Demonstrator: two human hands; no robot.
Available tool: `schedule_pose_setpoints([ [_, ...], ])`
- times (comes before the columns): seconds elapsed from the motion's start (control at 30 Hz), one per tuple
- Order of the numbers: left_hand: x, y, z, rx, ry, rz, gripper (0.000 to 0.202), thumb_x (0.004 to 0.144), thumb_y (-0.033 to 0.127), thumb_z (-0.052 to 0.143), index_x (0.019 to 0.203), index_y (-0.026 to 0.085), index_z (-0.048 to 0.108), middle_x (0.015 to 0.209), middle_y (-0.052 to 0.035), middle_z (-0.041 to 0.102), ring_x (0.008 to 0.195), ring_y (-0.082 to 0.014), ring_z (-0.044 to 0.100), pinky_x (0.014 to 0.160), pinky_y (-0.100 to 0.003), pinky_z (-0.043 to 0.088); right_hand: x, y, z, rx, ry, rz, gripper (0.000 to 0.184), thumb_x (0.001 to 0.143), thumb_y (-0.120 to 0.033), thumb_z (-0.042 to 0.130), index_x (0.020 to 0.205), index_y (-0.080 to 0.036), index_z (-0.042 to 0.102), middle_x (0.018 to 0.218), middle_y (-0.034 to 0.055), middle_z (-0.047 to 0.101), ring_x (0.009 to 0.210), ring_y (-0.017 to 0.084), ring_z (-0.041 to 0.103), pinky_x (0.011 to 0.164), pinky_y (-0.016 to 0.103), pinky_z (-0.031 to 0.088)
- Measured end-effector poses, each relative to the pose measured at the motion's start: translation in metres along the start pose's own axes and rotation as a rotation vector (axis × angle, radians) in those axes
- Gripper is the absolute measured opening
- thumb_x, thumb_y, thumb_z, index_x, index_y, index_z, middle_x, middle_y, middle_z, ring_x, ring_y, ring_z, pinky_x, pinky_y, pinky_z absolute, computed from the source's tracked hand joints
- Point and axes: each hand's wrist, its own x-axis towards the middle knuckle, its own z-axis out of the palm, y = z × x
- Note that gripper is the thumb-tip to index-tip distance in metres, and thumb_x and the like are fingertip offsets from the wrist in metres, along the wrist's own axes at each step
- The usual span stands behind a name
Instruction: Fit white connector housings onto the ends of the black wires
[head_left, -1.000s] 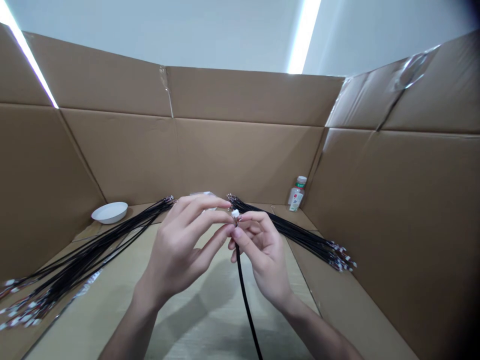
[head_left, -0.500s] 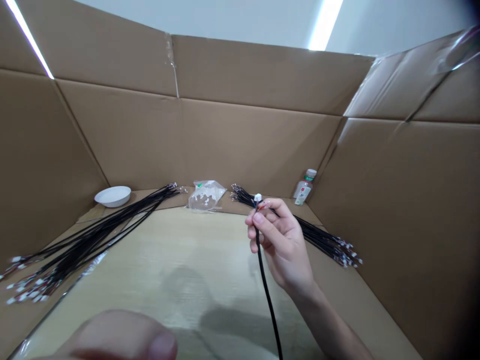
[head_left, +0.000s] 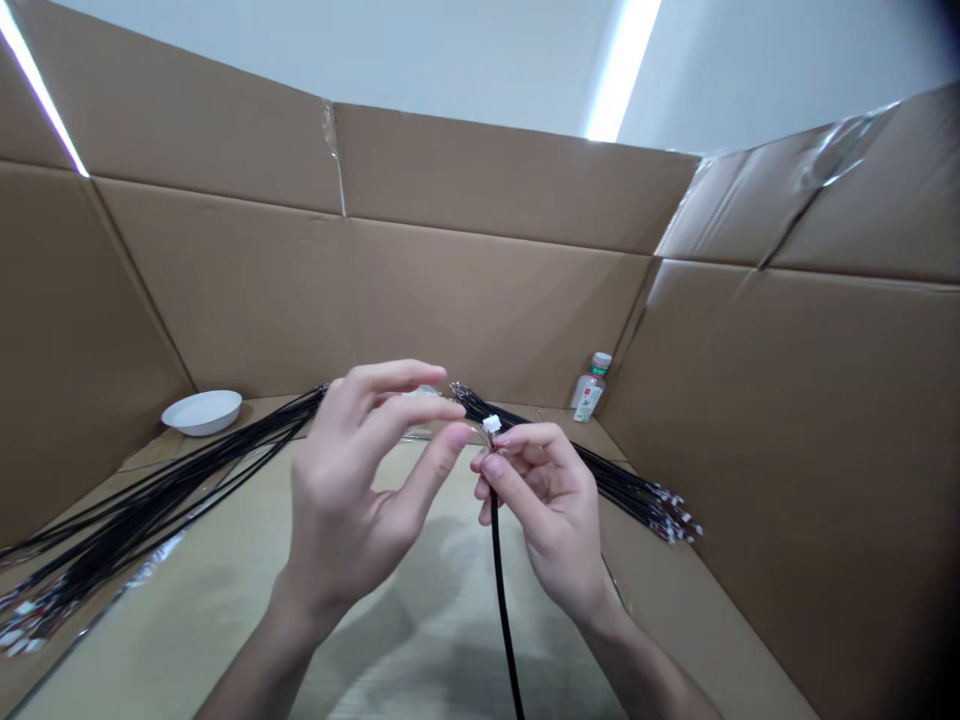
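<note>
Grasping black cable point(head_left: 501, 590) just below white connector point(head_left: 491, 424) in grip of right hand point(head_left: 547, 505), with left hand point(head_left: 364, 480) beside thin wires point(head_left: 480, 433) to connector's left, cannot tell whether pinching or released. Best to brace cable, bend wires gently, avoid tugging.

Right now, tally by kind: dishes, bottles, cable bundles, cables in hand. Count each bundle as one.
Dish: 1
Bottle: 1
Cable bundles: 2 (left bundle, right bundle)
Held cable, in the right hand: 1
Total: 5
</note>
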Motion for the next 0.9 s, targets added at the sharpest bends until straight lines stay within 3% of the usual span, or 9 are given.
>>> schedule_pose_setpoints([
  [0.3, 0.002, -0.005, 0.003, -0.011, -0.075, 0.052, 0.007, 0.094, 0.014, 0.071, 0.092, 0.021, 0.073, 0.116, -0.0044, 0.072, 0.107, -0.0183, 0.063, 0.095, -0.035, 0.048, -0.002, 0.003, 0.0, -0.058, -0.035, -0.006, 0.009, 0.092, -0.026, 0.077, 0.098, -0.027, 0.07, 0.089, -0.0013, 0.071, 0.069, 0.01, 0.069, 0.055, 0.019, 0.062],
  [0.43, 0.004, -0.013, 0.0, 0.084, -0.135, 0.239, 0.008, 0.094, 0.012, 0.072, 0.096, 0.02, 0.07, 0.119, -0.0053, 0.07, 0.12, -0.0208, 0.058, 0.106, -0.037, 0.045, -0.002, 0.004, -0.001, -0.091, -0.041, -0.018, 0.006, 0.096, -0.03, 0.072, 0.099, -0.024, 0.072, 0.089, 0.0008, 0.072, 0.072, 0.011, 0.067, 0.055, 0.019, 0.06],
  [0.53, 0.004, -0.019, -0.001, 0.1, -0.174, 0.331, 0.011, 0.094, 0.011, 0.072, 0.099, 0.02, 0.068, 0.12, -0.0051, 0.07, 0.126, -0.0219, 0.055, 0.111, -0.037, 0.042, 0.0, 0.004, -0.003, -0.094, -0.059, -0.029, 0.02, 0.102, -0.037, 0.061, 0.096, -0.022, 0.073, 0.086, 0.0024, 0.073, 0.069, 0.011, 0.066, 0.053, 0.02, 0.058],
  [0.73, 0.007, -0.029, -0.004, -0.198, -0.44, 0.099, 0.009, 0.1, 0.019, 0.065, 0.096, 0.026, 0.07, 0.126, -0.0002, 0.066, 0.13, -0.0192, 0.052, 0.111, -0.036, 0.041, 0.005, 0.002, -0.004, -0.201, -0.05, 0.024, 0.028, 0.093, -0.039, 0.075, 0.075, -0.018, 0.071, 0.069, -0.0002, 0.068, 0.055, 0.007, 0.057, 0.048, 0.017, 0.049],
  [0.9, 0.008, -0.039, -0.002, -0.342, -0.488, -0.062, 0.01, 0.101, 0.026, 0.065, 0.093, 0.028, 0.071, 0.119, 0.0007, 0.068, 0.123, -0.0203, 0.058, 0.105, -0.038, 0.043, 0.006, 0.003, -0.001, -0.168, -0.075, 0.072, 0.024, 0.08, -0.033, 0.087, 0.075, -0.019, 0.069, 0.069, -0.0028, 0.065, 0.056, 0.008, 0.058, 0.047, 0.018, 0.046],
])
